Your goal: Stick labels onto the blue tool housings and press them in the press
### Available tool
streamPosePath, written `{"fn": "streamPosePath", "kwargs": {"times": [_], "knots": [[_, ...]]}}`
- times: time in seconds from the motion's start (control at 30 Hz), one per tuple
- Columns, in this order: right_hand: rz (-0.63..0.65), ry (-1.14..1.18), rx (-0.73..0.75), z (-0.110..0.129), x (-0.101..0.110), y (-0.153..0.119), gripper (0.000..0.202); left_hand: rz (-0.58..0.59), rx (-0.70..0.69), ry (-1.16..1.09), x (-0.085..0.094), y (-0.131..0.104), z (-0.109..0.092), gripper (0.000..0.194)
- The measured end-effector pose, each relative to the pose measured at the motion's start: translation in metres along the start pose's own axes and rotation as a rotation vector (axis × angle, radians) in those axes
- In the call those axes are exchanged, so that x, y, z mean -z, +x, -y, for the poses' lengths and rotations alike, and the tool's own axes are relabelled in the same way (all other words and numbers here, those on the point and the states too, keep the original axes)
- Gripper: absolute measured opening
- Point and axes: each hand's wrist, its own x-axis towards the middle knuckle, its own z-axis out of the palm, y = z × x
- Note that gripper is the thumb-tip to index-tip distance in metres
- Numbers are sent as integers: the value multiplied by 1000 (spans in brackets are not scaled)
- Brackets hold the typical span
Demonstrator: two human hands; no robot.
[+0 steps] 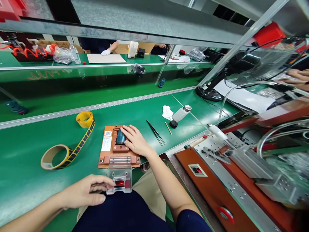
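A brown fixture (pixel 109 154) with white labels lies on the green bench in front of me. In its recess sits a dark blue plastic part (pixel 120 137). My right hand (pixel 136 140) rests over the fixture's right side, fingers stretched out, fingertips touching or just over the blue part; its thumb is hidden. A clear hinged cover (pixel 127 182) is folded down toward my lap, with a red piece (pixel 120 183) showing in its window. My left hand (pixel 89 191) is open beside the cover, thumb apart and fingertips at its left edge; whether they touch it I cannot tell.
Left of the fixture, a yellow label strip (pixel 82 138) runs between two rolls. Tweezers (pixel 155 132), a thin stick (pixel 168 128), a white bottle (pixel 181 113), its black cap (pixel 173 124) and a tissue (pixel 167 112) lie right. Machinery (pixel 241 167) stands at far right, a fan (pixel 210 91) behind.
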Motion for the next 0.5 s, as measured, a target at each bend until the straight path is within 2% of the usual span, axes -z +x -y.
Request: {"fn": "streamPosePath", "kwargs": {"times": [0.13, 0.2, 0.27, 0.33, 0.37, 0.43, 0.5], "knots": [[-87, -56, -6, -7, 6, -14, 54, -2, -40, -121, 3, -6, -29, 47], [-256, -64, -67, -18, 11, -28, 50, -11, -105, -260, 4, -11, -48, 55], [-492, -99, -207, -34, 14, -44, 45, -18, -184, -386, 8, -12, -67, 65], [-685, -166, -375, -52, 15, -62, 39, -22, -264, -482, 14, -6, -82, 65], [-740, -207, -447, -60, 13, -70, 37, -35, -286, -530, 18, -1, -88, 62], [-774, -281, -554, -72, 7, -84, 39, -97, -272, -615, 24, 15, -97, 55], [-749, -334, -622, -79, 0, -92, 43, -187, -190, -666, 28, 32, -104, 46]]}}
